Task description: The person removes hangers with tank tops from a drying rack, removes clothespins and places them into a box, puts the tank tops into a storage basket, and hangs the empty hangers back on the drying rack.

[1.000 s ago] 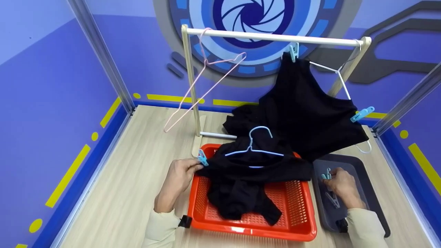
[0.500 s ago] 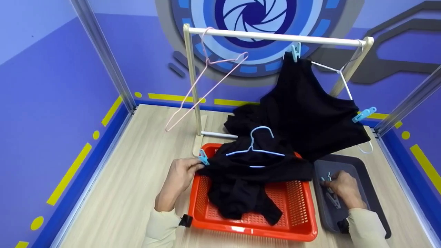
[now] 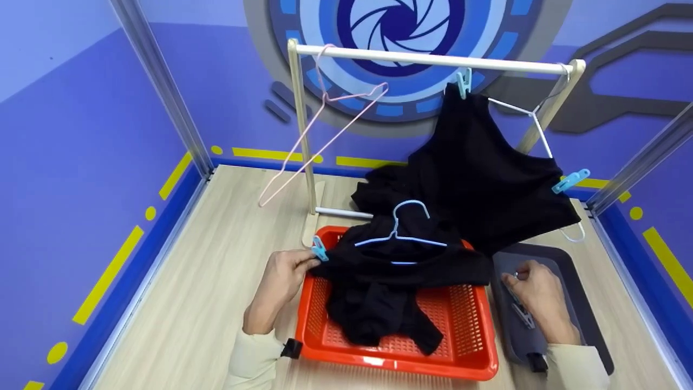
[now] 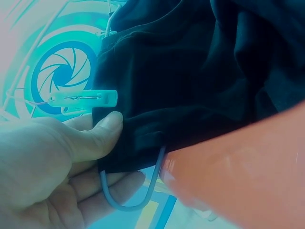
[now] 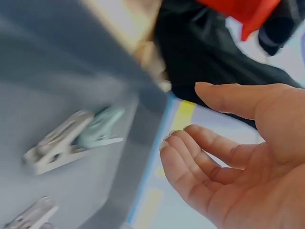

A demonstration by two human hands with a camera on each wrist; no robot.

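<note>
Pinches with left hand [image 3: 279, 281] the shoulder of a black top [image 3: 433, 271] beside a blue clothespin [image 3: 319, 249], across red basket [image 3: 395, 366]; holds right hand [image 3: 540, 295], fingers parted, over gray tray [image 3: 563, 257] containing clothespins [image 5: 59, 143].

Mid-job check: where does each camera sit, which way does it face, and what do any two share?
Head: on the head, facing forward and down at the rack, basket and tray; left grip, right grip and sleeves show.
Left wrist: on that wrist, facing black cloth and a peg; left grip shows.
Right wrist: on that wrist, facing pegs in the tray; right grip shows.
Shared: head and right wrist both show the tray.
</note>
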